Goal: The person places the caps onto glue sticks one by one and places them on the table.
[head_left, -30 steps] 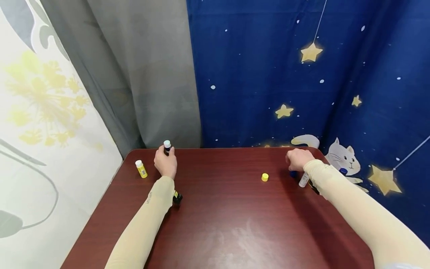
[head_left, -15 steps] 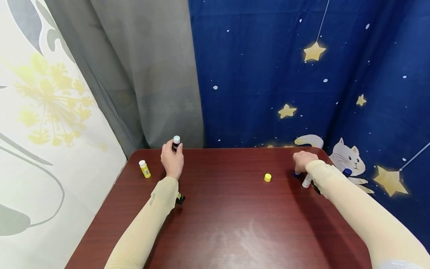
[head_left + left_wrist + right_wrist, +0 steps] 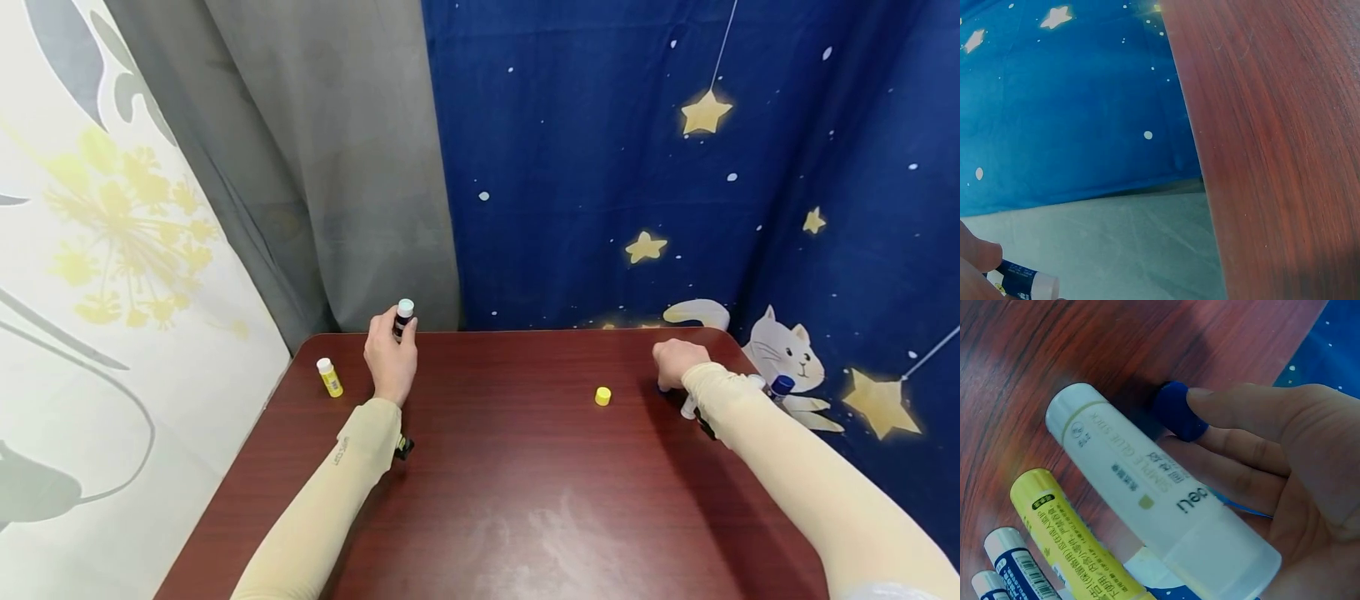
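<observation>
My left hand [image 3: 392, 358] grips a dark navy glue stick [image 3: 403, 325] with a pale end pointing up, near the table's far edge. In the left wrist view only part of that glue stick [image 3: 1016, 280] shows beyond the thumb. At the far right corner, my right hand [image 3: 677, 361] pinches a short blue cap [image 3: 1179, 411] between thumb and fingers, low over the table. Next to this hand stands a white glue stick [image 3: 1166, 487], with a yellow glue stick [image 3: 1075, 540] and two navy-and-white ones beside it. My right forearm hides most of these in the head view.
A yellow glue stick [image 3: 330, 377] with a white end stands at the table's left side. A small yellow cap [image 3: 603, 396] sits right of the middle on the brown table [image 3: 495, 467]. Curtains [image 3: 585, 183] hang just behind the far edge.
My left hand has moved a little to the right and away with the navy glue stick. The right hand stays at the far right corner. The head view has shifted slightly.
</observation>
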Demonstrator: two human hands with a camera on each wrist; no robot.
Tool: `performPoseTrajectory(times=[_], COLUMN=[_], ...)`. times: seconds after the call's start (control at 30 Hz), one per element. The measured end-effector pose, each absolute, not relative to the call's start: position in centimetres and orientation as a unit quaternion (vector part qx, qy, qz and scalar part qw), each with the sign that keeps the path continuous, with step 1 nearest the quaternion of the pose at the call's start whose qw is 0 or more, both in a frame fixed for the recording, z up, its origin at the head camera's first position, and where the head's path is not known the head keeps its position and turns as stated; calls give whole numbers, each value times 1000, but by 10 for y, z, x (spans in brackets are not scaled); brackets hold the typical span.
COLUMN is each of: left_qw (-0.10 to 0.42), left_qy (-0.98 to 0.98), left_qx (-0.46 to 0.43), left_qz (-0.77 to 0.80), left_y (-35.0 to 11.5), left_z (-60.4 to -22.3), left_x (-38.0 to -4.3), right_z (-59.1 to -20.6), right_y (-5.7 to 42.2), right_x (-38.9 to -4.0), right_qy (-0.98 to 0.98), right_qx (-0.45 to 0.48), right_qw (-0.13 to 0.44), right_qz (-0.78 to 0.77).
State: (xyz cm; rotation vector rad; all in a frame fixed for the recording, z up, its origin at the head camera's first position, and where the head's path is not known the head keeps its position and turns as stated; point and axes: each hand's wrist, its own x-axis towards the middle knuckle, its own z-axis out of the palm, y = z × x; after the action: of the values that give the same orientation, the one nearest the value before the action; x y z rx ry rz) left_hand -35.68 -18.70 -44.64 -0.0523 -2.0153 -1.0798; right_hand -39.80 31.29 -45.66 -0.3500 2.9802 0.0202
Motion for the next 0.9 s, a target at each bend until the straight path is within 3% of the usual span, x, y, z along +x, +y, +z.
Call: performPoseTrajectory(times=[0.9], left_qw=[451], left_qy=[-797], left_qx=[-40], left_qz=[-401], left_y=[-182], left_z=[-449], left_x=[-338], right_z=[-422], right_y=[302], right_x=[-384], right_qy=[988], right_qx=[-114], right_qw=[-42], right_qz=[-95])
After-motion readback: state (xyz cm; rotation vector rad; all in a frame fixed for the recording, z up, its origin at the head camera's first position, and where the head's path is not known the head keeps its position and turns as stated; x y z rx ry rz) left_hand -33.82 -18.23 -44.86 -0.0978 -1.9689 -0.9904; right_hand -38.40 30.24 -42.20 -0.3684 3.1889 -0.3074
